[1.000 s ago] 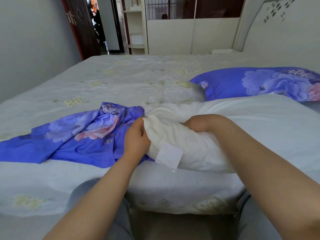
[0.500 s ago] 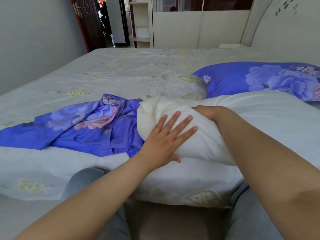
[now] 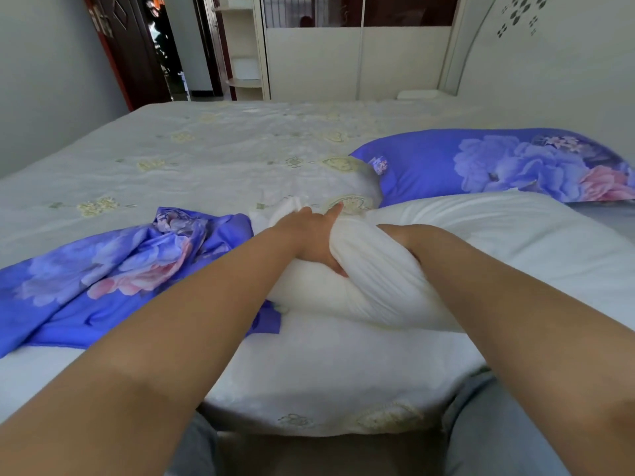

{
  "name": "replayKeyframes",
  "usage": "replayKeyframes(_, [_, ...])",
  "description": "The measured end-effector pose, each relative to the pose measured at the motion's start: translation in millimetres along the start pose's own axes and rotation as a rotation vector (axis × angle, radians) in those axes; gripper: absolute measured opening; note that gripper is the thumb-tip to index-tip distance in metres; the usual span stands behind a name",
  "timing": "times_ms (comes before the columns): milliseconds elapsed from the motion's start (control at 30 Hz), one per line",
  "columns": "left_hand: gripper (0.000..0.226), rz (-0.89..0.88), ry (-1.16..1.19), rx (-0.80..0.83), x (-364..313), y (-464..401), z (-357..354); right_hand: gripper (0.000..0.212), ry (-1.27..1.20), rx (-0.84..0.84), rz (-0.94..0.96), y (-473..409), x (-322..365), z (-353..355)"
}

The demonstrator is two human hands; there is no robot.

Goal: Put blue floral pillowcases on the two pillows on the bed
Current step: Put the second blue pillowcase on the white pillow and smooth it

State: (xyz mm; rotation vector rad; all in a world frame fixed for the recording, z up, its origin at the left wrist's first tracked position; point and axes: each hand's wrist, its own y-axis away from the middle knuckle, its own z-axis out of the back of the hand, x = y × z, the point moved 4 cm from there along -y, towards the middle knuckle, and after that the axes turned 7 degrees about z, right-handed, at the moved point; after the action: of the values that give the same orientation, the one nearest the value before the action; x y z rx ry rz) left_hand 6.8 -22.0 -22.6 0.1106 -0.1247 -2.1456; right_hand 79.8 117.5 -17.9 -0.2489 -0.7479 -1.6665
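White and bare, the uncased pillow (image 3: pixel 395 280) lies along the near edge of the bed (image 3: pixel 206 159), its end bunched between both hands. The left hand (image 3: pixel 311 237) presses into that end with fingers mostly straight, thumb tucked under the fold; the right hand (image 3: pixel 400 235) is curled round the squeezed neck. The empty blue floral pillowcase (image 3: pixel 113 269) lies crumpled just to the left, touching the pillow's end; a cased pillow (image 3: pixel 498 164) rests behind. Keeping the end compressed while finding the case's opening should ease insertion. Open mattress stretches to the left and beyond, but the pillow sits close to the mattress edge, so it could slip off.
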Motion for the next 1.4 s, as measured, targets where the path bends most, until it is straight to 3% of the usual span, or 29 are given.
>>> replayKeyframes(67, [0.122,0.04,0.081,0.087,9.1,-10.6,-5.1,0.054,-0.058,-0.02,0.015,-17.4,9.0,-0.9])
replayKeyframes(200, [0.069,0.001,0.246,0.232,24.5,-33.8,-18.2,0.088,0.137,-0.13,0.078,-32.2,23.9,5.4])
replayKeyframes(300, [0.083,0.091,0.318,0.342,37.4,-42.4,-22.4,0.1,0.317,0.028,0.229,-35.1,33.9,3.5])
replayKeyframes(400, [0.105,0.144,0.357,0.425,42.2,-47.6,-26.0,0.121,0.644,0.163,0.201,-45.6,36.5,1.7])
replayKeyframes(633, [0.076,0.19,0.446,0.469,55.4,-51.9,-38.1,0.109,0.791,0.302,0.125,-76.3,42.4,3.1])
replayKeyframes(733, [0.084,0.198,0.473,0.476,56.3,-53.5,-39.0,0.107,0.721,0.317,0.105,-88.4,46.9,3.3])
replayKeyframes(833, [0.089,0.206,0.484,0.459,60.9,-61.1,-42.6,0.148,0.618,0.338,0.134,-106.2,35.3,-1.4])
replayKeyframes(967, [0.092,0.185,0.429,0.434,61.6,-67.9,-42.0,0.146,0.485,0.272,0.111,-113.6,17.6,3.3])
replayKeyframes(1133, [0.1,0.137,0.219,0.328,54.0,-73.8,-32.2,0.172,0.471,0.295,0.149,-123.1,14.7,3.3])
replayKeyframes(1267, [0.079,0.077,0.364,0.543,51.4,-75.0,-32.6,0.153,0.454,0.306,0.109,-135.0,9.1,4.7])
replayKeyframes(1400, [0.111,0.16,0.406,0.516,61.8,-89.1,-36.4,0.113,0.399,0.323,0.158,-143.7,14.2,2.3])
